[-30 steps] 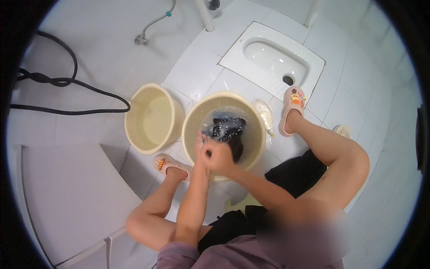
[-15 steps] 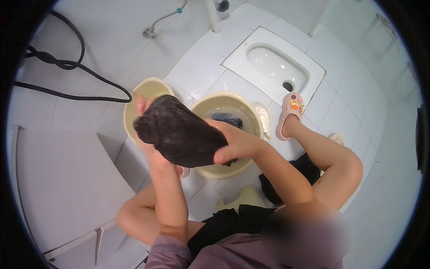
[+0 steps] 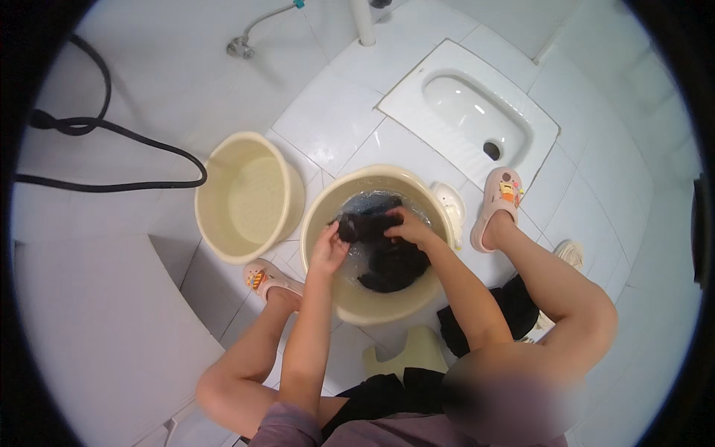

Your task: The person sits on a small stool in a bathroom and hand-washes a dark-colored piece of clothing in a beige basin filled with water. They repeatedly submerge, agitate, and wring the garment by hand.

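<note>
A cream basin [image 3: 372, 307] with water in it stands between my feet. Black wet cloth [image 3: 395, 272] lies bunched in that water, partly under the surface; what kind of garment it is I cannot make out. My left hand [image 3: 329, 249] pinches the cloth's left edge, fingers curled. From the right, my right hand [image 3: 410, 226] grips the upper part of the same cloth with bent fingers. Both hands are inside the basin's rim, low over the water.
Left of the basin stands a second cream basin [image 3: 296, 195]. A squat toilet [image 3: 465, 112] is set in the tiled floor beyond. Nearby are a white dish-like item [image 3: 450, 211], a low cream stool [image 3: 406, 354], a black cloth pile [image 3: 518, 302], a black hose [image 3: 112, 186] and a white cabinet [image 3: 104, 313].
Both hands have come down from above the basins with the dark cloth, which now lies in the water of the basin between my feet. The second basin shows more fully.
</note>
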Available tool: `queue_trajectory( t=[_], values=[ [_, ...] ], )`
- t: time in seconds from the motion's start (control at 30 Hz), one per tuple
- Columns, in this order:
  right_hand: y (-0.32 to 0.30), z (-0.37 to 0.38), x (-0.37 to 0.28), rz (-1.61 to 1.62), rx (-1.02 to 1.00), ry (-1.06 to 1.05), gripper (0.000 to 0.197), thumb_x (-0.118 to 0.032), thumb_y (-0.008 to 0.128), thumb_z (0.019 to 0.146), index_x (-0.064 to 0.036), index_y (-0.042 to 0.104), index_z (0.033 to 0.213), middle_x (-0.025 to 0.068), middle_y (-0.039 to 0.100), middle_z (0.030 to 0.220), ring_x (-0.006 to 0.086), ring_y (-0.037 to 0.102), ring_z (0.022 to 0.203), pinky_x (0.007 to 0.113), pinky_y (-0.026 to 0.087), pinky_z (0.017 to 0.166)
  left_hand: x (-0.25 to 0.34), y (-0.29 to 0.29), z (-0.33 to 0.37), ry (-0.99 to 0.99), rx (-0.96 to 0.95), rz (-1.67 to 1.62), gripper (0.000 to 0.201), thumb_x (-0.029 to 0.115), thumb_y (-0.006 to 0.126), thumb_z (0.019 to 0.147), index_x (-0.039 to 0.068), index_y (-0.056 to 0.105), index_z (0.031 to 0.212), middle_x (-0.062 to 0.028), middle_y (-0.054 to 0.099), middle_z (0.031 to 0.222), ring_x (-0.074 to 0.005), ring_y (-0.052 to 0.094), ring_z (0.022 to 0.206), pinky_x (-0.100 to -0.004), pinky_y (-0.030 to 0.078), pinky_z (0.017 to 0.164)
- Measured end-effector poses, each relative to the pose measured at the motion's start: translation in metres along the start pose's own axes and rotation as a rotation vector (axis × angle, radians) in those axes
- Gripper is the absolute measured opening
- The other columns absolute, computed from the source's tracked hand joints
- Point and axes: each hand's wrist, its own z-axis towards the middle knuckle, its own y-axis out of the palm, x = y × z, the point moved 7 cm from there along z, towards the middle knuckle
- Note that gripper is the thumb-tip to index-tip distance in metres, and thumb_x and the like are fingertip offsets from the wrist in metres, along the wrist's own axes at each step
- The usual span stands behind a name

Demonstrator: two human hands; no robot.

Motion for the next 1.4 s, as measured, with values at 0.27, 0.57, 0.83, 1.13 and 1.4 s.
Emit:
queue_trajectory(
  t=[0.27, 0.57, 0.83, 1.13, 1.4],
  values=[
    [0.050, 0.033, 0.019, -0.697, 0.193, -0.190, 0.044, -0.007, 0.059, 0.071, -0.0119, 0.051, 0.114, 0.0150, 0.053, 0.110, 0.0348, 0.053, 0.096, 0.042, 0.044, 0.082, -0.061, -0.055, 0.040, -0.065, 0.090, 2.036, 0.042, 0.022, 0.060, 0.074, 0.003, 0.050, 0.111, -0.0207, 0.053, 0.110, -0.0357, 0.054, 0.096, -0.0417, 0.042, 0.085],
    [0.029, 0.055, 0.060, -0.695, 0.116, -0.120, 0.046, -0.013, 0.058, 0.074, -0.0066, 0.047, 0.118, 0.0180, 0.053, 0.112, 0.0354, 0.055, 0.095, 0.043, 0.045, 0.079, -0.067, -0.083, 0.042, -0.155, 0.066, 1.796, 0.032, 0.024, 0.056, 0.076, 0.007, 0.058, 0.103, -0.0159, 0.058, 0.104, -0.0325, 0.055, 0.095, -0.0393, 0.044, 0.083],
    [0.086, -0.048, -0.043, -0.635, 0.008, -0.260, 0.049, -0.015, 0.058, 0.070, -0.0019, 0.041, 0.114, 0.0225, 0.046, 0.113, 0.0392, 0.053, 0.092, 0.044, 0.046, 0.075, -0.031, -0.025, 0.020, -0.013, 0.149, -0.045, 0.056, 0.044, 0.050, 0.084, 0.006, 0.039, 0.123, -0.0151, 0.044, 0.123, -0.0300, 0.049, 0.103, -0.0422, 0.043, 0.086],
    [0.113, -0.137, -0.129, -0.635, 0.291, -0.876, 0.026, -0.030, 0.062, 0.071, -0.0101, 0.052, 0.084, 0.0090, 0.046, 0.079, 0.0250, 0.056, 0.061, 0.033, 0.045, 0.050, -0.023, 0.063, -0.019, -0.252, -0.568, -0.434, 0.046, 0.050, 0.038, 0.089, 0.009, 0.053, 0.076, -0.0041, 0.054, 0.080, -0.0174, 0.050, 0.070, -0.0340, 0.047, 0.056],
    [0.058, 0.005, -0.073, -0.538, 0.182, -0.146, 0.039, -0.040, 0.049, 0.078, -0.0059, 0.063, 0.090, 0.0156, 0.062, 0.088, 0.0346, 0.058, 0.082, 0.042, 0.047, 0.070, -0.025, 0.034, -0.032, -0.049, 0.233, 0.026, 0.044, 0.050, 0.041, 0.088, 0.010, 0.055, 0.101, -0.0070, 0.059, 0.098, -0.0200, 0.057, 0.089, -0.0330, 0.045, 0.082]
  ],
)
